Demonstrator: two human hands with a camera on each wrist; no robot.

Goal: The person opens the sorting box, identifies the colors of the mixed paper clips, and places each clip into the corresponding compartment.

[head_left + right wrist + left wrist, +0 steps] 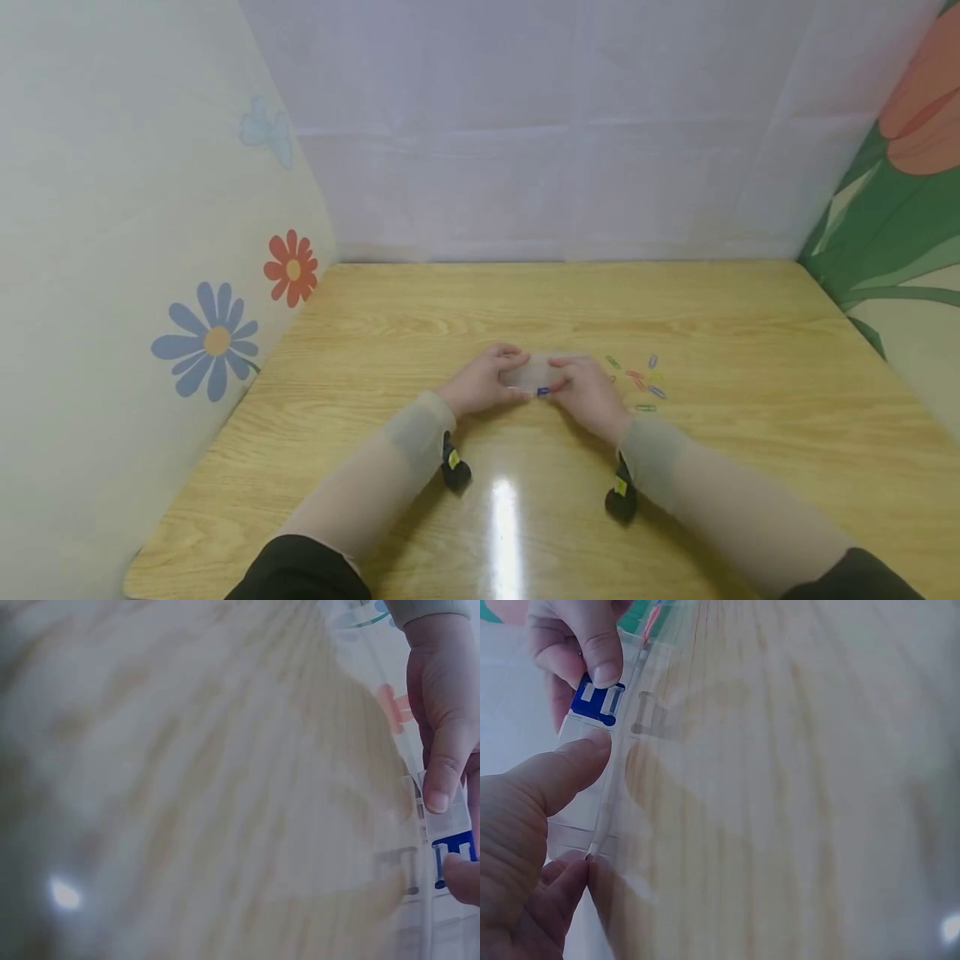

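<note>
A clear plastic box with a blue latch on its near side sits low over the table between both hands. My left hand grips the box's left end, its thumb along the front wall just beside the latch. My right hand holds the right part, and its thumb lies on the blue latch. The right wrist view catches the latch and both thumbs at the right edge. Much of the box's far side is hidden behind the hands.
Several coloured paper clips lie scattered on the wood-grain table, just right of my right hand. A pale cloth hangs behind the table, and flower-printed sheets flank it. Black wrist cameras hang under both wrists.
</note>
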